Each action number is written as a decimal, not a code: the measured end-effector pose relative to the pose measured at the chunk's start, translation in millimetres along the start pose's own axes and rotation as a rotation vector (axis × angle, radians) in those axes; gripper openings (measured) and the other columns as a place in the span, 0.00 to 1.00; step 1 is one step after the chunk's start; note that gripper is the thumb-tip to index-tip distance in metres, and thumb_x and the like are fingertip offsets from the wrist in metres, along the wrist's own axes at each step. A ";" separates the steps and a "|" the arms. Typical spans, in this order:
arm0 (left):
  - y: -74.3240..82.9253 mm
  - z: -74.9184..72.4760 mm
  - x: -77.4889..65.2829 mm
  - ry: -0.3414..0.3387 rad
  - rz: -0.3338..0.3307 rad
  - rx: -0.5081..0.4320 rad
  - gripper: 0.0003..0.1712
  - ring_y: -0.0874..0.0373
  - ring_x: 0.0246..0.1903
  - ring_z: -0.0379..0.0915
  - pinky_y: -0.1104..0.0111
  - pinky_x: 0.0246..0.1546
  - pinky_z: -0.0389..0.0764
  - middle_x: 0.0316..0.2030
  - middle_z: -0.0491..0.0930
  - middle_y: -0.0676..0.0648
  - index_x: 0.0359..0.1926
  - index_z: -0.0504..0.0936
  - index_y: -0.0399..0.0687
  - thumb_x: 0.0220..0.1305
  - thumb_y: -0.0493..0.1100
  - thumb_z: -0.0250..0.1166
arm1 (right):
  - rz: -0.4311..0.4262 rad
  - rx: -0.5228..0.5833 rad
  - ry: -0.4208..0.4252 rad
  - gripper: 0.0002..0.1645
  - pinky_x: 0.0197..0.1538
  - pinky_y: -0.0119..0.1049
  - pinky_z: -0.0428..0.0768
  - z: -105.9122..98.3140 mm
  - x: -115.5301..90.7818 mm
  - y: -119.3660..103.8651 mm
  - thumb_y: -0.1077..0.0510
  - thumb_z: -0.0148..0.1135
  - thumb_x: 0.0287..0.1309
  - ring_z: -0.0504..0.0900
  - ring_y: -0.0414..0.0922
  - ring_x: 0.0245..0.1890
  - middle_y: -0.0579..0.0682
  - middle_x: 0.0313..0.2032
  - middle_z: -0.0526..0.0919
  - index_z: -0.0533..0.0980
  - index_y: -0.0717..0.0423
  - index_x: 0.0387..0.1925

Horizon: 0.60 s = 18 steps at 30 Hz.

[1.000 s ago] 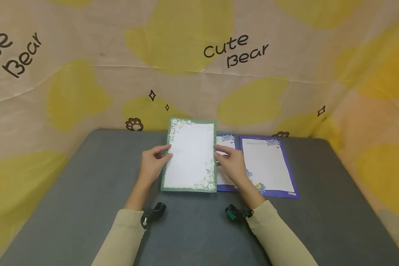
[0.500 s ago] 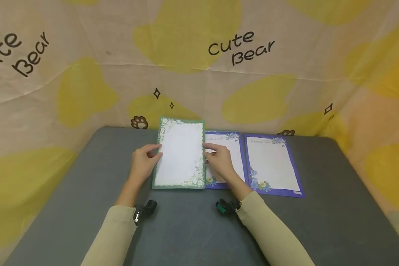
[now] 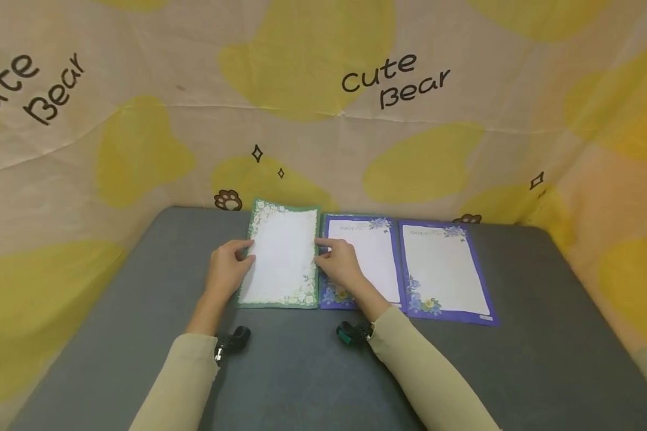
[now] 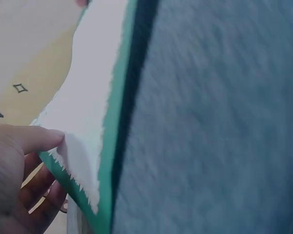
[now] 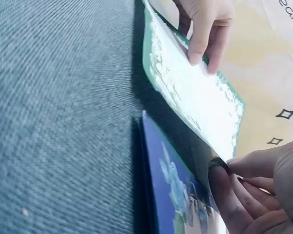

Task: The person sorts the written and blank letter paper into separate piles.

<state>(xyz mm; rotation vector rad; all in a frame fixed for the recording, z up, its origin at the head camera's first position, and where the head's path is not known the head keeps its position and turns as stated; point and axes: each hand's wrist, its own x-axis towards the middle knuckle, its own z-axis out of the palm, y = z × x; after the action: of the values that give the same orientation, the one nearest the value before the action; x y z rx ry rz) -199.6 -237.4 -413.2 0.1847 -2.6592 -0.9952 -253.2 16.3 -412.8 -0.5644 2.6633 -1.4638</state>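
A sheet of stationery paper (image 3: 281,257) with a green floral border is held up between both hands, left of two purple-bordered sheets. My left hand (image 3: 228,266) pinches its left edge, thumb on the face and fingers behind, as the left wrist view shows on the paper (image 4: 88,87). At the opposite edge my right hand (image 3: 341,262) pinches with thumb and forefinger. In the right wrist view the green-bordered paper (image 5: 190,78) stands slightly off the table, bowed a little. Beneath my right wrist lies the middle purple-bordered sheet (image 3: 374,257), partly covered by that hand.
Another purple-bordered sheet (image 3: 444,269) with blue flowers lies flat to the right, beside the middle one. The grey table (image 3: 296,377) ends at the back against a patterned cloth (image 3: 302,72). Each wrist wears a dark strap with a camera (image 3: 239,338).
Both hands have carried the green-bordered sheet leftward and lowered it towards the table. The middle purple-bordered sheet, partly covered before, now shows beside it.
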 end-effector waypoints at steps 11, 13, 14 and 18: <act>-4.3 0.7 -1.5 -0.091 -0.047 0.098 0.23 0.48 0.37 0.73 0.61 0.35 0.72 0.49 0.83 0.35 0.61 0.82 0.40 0.65 0.39 0.67 | 0.006 -0.089 -0.089 0.27 0.23 0.26 0.71 6.5 -3.1 -0.7 0.66 0.64 0.60 0.72 0.36 0.16 0.56 0.24 0.88 0.77 0.63 0.62; -4.8 1.3 -1.4 -0.089 -0.064 0.088 0.24 0.48 0.36 0.72 0.62 0.34 0.71 0.44 0.83 0.35 0.61 0.82 0.39 0.64 0.39 0.68 | 0.007 -0.105 -0.088 0.27 0.23 0.26 0.71 7.3 -2.5 -1.5 0.66 0.64 0.60 0.72 0.36 0.16 0.56 0.24 0.88 0.77 0.63 0.62; -4.9 1.4 -0.9 -0.090 -0.071 0.081 0.24 0.48 0.36 0.72 0.62 0.34 0.70 0.42 0.83 0.35 0.61 0.82 0.39 0.64 0.39 0.68 | 0.007 -0.114 -0.084 0.27 0.23 0.26 0.72 7.6 -1.8 -2.1 0.65 0.64 0.60 0.72 0.36 0.16 0.56 0.24 0.88 0.77 0.63 0.62; -5.0 0.8 1.3 -0.097 -0.087 0.069 0.24 0.48 0.37 0.72 0.60 0.36 0.73 0.42 0.83 0.34 0.61 0.81 0.38 0.64 0.40 0.68 | 0.004 -0.150 -0.083 0.26 0.27 0.26 0.76 8.4 1.6 -5.6 0.62 0.65 0.61 0.76 0.37 0.19 0.55 0.23 0.88 0.77 0.64 0.61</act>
<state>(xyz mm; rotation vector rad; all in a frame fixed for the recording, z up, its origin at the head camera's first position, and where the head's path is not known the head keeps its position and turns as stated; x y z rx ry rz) -201.0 -240.9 -416.7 0.2764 -2.7970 -0.9622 -251.3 6.3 -412.6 -0.6149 2.7226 -1.2177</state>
